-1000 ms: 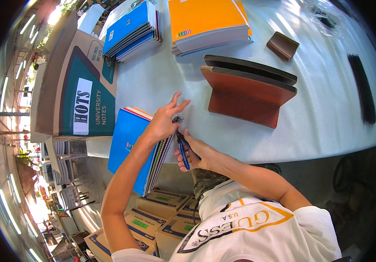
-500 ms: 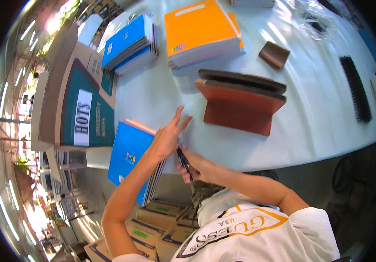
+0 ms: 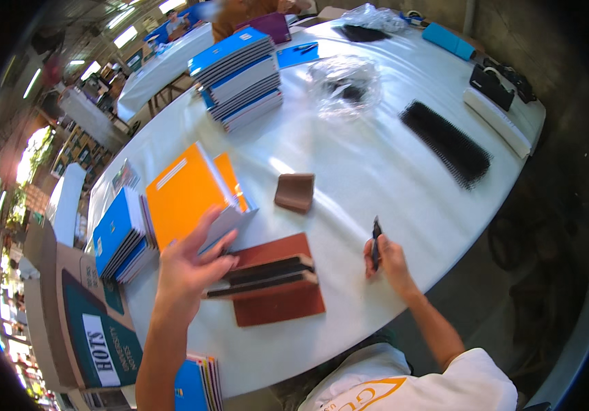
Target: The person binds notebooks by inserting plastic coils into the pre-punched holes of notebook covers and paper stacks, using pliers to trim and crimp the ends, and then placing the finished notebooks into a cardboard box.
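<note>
My left hand [image 3: 188, 274] is raised with its fingers apart and nothing in it. It hovers at the left end of a reddish-brown stand [image 3: 281, 305] with a dark slot along its middle, between that and a stack of orange notebooks [image 3: 185, 192]. Whether the fingertips touch the stand, I cannot tell. Farther right, my right hand [image 3: 390, 260] is closed around a slim dark hand tool [image 3: 376, 240], pointed tip upward, that looks like small pliers. A small brown curved block [image 3: 294, 192] lies beyond the stand.
Blue notebooks [image 3: 116, 229] stand left, a taller notebook stack [image 3: 240, 79] behind. A carton [image 3: 103, 322] is at the left edge, more notebooks [image 3: 192, 387] at the near edge. A black bundle of spiral coils [image 3: 445, 144] and a clear plastic bag [image 3: 344, 85] lie on the table [image 3: 349, 322].
My view has swung toward the right and far side of the table. My hands, close together before, are now apart: the left over by the stand, the right farther right with the tool.
</note>
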`<state>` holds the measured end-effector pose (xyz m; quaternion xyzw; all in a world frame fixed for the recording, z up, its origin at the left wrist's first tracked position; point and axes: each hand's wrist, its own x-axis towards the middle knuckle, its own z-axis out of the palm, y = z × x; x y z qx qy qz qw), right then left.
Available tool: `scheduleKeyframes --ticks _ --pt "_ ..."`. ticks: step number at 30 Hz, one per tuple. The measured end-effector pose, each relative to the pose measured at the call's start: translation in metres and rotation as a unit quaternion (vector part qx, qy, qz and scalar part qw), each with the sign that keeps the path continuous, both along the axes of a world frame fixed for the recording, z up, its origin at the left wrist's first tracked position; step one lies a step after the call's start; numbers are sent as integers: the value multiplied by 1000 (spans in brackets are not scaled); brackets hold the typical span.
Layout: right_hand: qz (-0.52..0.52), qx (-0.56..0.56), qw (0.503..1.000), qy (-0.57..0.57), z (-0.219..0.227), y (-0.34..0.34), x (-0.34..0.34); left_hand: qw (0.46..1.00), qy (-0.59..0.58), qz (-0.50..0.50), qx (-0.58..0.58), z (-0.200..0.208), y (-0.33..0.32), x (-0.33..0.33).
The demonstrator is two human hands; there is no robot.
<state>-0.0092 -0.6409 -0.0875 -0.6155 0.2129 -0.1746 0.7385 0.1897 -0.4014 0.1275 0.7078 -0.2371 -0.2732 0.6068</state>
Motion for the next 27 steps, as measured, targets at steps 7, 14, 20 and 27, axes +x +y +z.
scheduleKeyframes --ticks 7,14,20,27 --pt "33 -29 997 -67 -4 10 6 994 -67 -4 -85 -2 -253 126" --pt "-31 -233 971 -34 6 6 -1 845 -532 28 43 -68 -182 103" --pt "-7 -478 869 -125 21 15 -8 643 -730 15 231 -100 85 -65" --pt "344 -522 768 -139 56 50 -18 558 -572 -103 593 -174 291 -224"
